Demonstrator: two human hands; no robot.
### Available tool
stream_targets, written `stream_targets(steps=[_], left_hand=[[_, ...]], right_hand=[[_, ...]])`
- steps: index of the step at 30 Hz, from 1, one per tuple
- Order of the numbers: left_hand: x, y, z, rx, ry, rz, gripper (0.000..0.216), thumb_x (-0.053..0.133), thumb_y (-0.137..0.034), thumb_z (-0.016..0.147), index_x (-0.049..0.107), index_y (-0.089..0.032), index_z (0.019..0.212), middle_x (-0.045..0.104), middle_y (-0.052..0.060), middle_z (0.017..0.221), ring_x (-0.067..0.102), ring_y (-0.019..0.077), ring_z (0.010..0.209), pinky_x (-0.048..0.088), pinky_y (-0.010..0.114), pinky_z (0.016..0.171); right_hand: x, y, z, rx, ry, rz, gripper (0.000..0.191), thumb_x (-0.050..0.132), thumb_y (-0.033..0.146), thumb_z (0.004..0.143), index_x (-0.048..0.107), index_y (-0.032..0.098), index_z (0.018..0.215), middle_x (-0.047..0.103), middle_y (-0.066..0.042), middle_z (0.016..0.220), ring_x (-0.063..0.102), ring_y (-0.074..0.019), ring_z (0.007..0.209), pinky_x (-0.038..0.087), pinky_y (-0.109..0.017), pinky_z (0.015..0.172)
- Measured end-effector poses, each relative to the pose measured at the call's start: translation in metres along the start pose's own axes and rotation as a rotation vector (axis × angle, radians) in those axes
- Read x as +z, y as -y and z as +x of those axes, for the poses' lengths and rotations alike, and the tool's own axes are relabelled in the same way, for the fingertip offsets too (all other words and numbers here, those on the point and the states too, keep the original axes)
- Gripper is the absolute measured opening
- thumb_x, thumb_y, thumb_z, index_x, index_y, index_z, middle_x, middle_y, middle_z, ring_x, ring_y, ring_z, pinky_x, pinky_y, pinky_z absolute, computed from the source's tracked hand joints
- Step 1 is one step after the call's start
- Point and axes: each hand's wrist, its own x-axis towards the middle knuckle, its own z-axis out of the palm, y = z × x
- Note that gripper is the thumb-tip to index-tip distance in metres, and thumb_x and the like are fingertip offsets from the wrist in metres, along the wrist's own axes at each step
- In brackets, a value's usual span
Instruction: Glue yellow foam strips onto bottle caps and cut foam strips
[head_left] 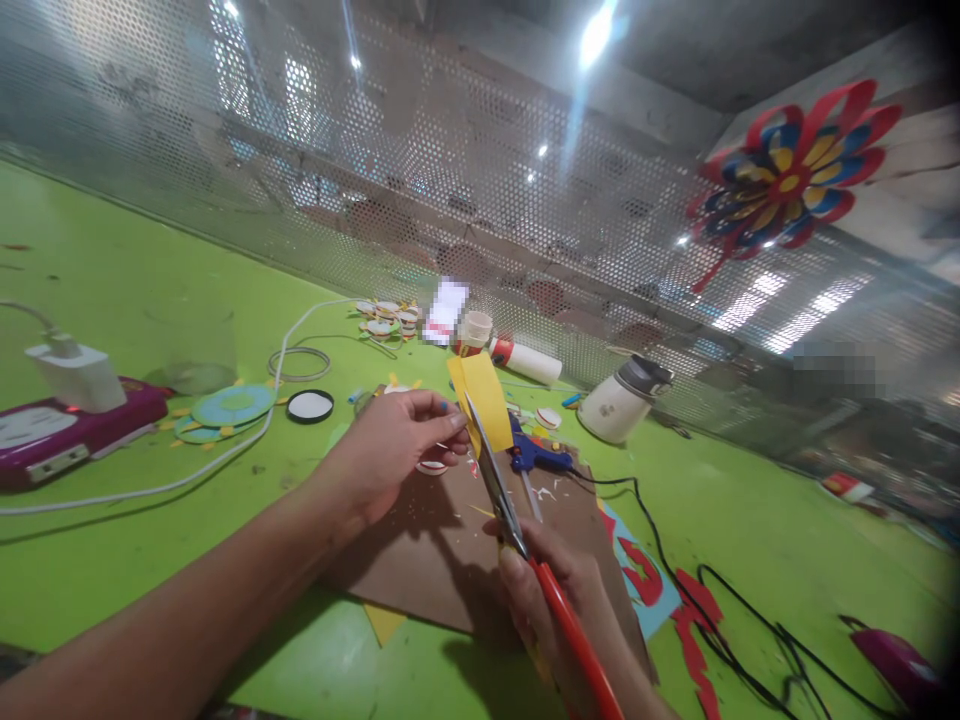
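Note:
My left hand (409, 445) pinches the left edge of a yellow piece of paper (489, 395), held up above a brown board (420, 540). In my right hand (551, 580) is a pair of scissors (566, 630) with red handles, its metal blades pointing up and away, across the lower left part of the paper. Whether the blades are cutting into it I cannot tell. Just beyond the board's right side lies a blue glue gun (538, 452), partly behind the paper. Small white and yellow scraps are strewn over the board.
A purple power strip (82, 440) with a white charger (79, 375) stands left, near blue paper discs (232, 405) and a black-rimmed lid (310, 406). A white jug (619, 405) is back right. Black cable (652, 520) and red paper cutouts (694, 630) lie right. Perforated mesh (480, 200) rises behind.

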Motion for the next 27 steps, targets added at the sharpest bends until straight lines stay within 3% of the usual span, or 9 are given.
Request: stream_targets(steps=[11, 27], left_hand=[[0.0003, -0.0017, -0.0003, -0.024, -0.018, 0.004, 0.012, 0.069, -0.016, 0.078, 0.061, -0.012, 0.07, 0.064, 0.003, 0.065, 0.057, 0.0096, 0.057, 0.045, 0.022, 0.057], [0.0, -0.0032, -0.0004, -0.02, -0.009, -0.02, 0.028, 0.085, -0.024, 0.059, 0.061, -0.013, 0.067, 0.065, 0.003, 0.063, 0.058, 0.0111, 0.058, 0.045, 0.024, 0.058]], right_hand=[[0.0016, -0.0035, 0.0005, 0.011, -0.007, 0.01, 0.058, 0.056, 0.066, 0.085, 0.067, 0.014, 0.105, 0.034, 0.008, 0.048, 0.027, -0.0072, 0.041, 0.018, -0.022, 0.039], [0.0005, 0.0017, -0.0015, 0.019, 0.003, -0.009, 0.055, 0.057, 0.063, 0.086, 0.067, 0.014, 0.108, 0.033, 0.008, 0.047, 0.029, -0.0075, 0.04, 0.019, -0.021, 0.039]])
